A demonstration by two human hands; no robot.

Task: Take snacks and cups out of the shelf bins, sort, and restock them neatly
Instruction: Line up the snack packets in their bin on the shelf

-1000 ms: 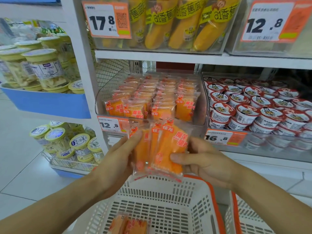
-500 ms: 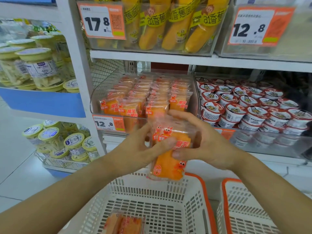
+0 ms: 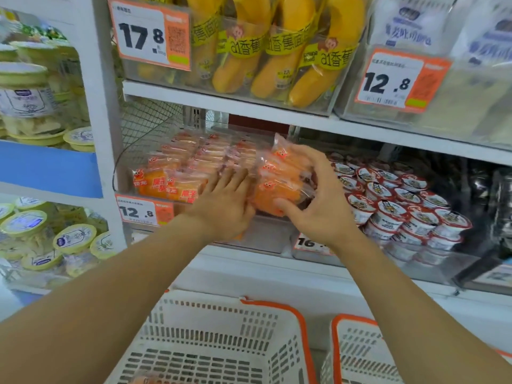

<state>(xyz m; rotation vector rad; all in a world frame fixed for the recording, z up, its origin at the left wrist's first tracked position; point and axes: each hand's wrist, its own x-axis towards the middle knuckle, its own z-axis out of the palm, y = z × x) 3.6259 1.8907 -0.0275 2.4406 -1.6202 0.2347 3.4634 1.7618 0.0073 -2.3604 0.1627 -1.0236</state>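
At the clear plastic shelf bin's (image 3: pixel 133 162) front right corner, the right hand (image 3: pixel 318 200) grips a bundle of orange cellophane-wrapped snack packets (image 3: pixel 279 178). The left hand (image 3: pixel 224 206) lies flat, fingers straight, on the packed rows (image 3: pixel 194 164) beside it.

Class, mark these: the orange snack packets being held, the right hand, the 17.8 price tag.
orange snack packets (image 3: pixel 279 178), head view, wrapper front.
right hand (image 3: pixel 324 206), head view, back of hand.
17.8 price tag (image 3: pixel 144 37), head view, printed digits.

Both forearms are bare up to the frame's edge, with no sleeves showing. The left hand (image 3: pixel 224 209) and right hand (image 3: pixel 318 206) wear nothing: no gloves, rings or watch.
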